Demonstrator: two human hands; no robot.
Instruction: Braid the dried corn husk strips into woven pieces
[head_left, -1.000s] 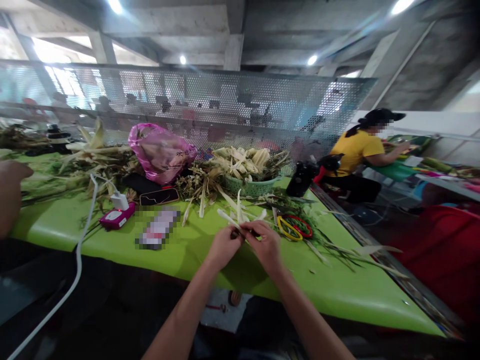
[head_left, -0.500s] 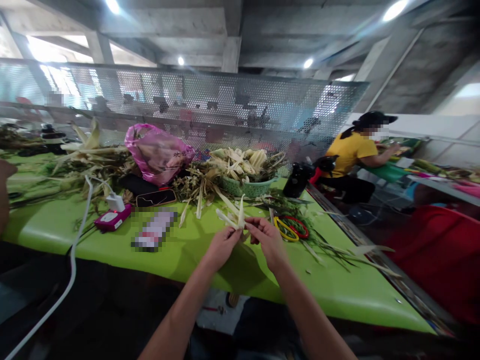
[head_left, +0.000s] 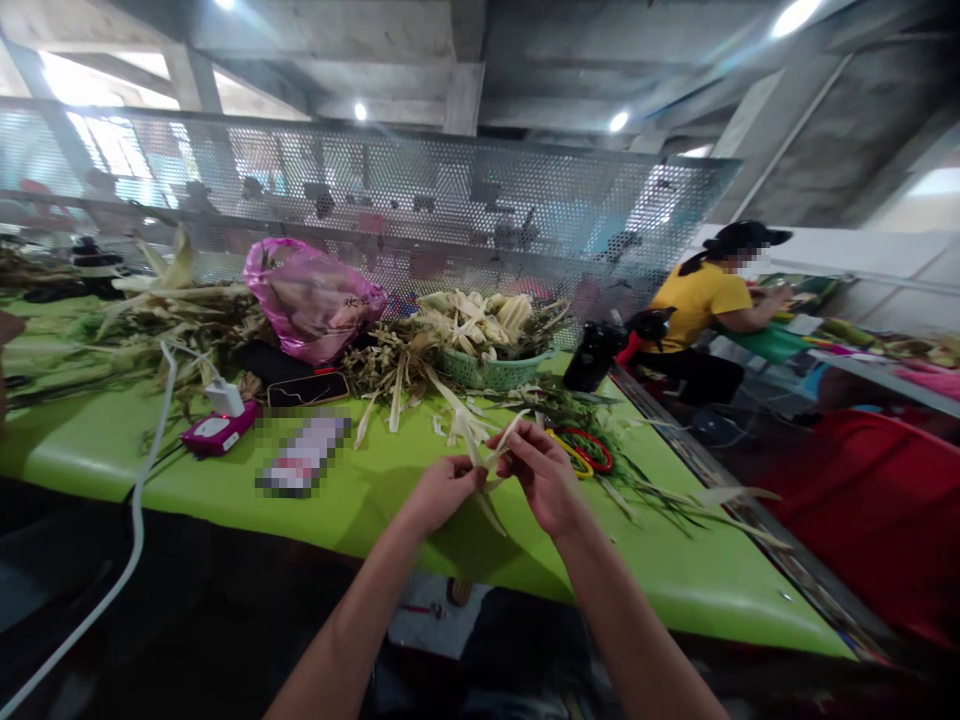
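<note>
Pale corn husk strips [head_left: 471, 440] are pinched in my left hand [head_left: 441, 490], one end pointing up and another hanging toward the table. The fingers of my right hand [head_left: 541, 478] are closed on a narrow curved end of husk [head_left: 513, 428], close beside the left fingertips. Both hands are just above the green table [head_left: 360, 510]. Scissors with yellow and red handles [head_left: 609, 452] lie right of my right hand, among green stalks and leaves. Beyond my hands, a green basket [head_left: 487, 375] is heaped with pale husks [head_left: 480, 318].
On the left are a blurred flat phone-like item [head_left: 306, 455], a dark phone [head_left: 307, 389], a magenta power block [head_left: 217, 432] with a white cable [head_left: 139, 520], and a pink bag [head_left: 311, 310]. A black container [head_left: 591, 358] stands right. A person in yellow [head_left: 701, 310] sits beyond.
My right hand has pulled a husk end up and slightly right, into a curve. A strip now hangs below my left fingers. The whole view has shifted slightly.
</note>
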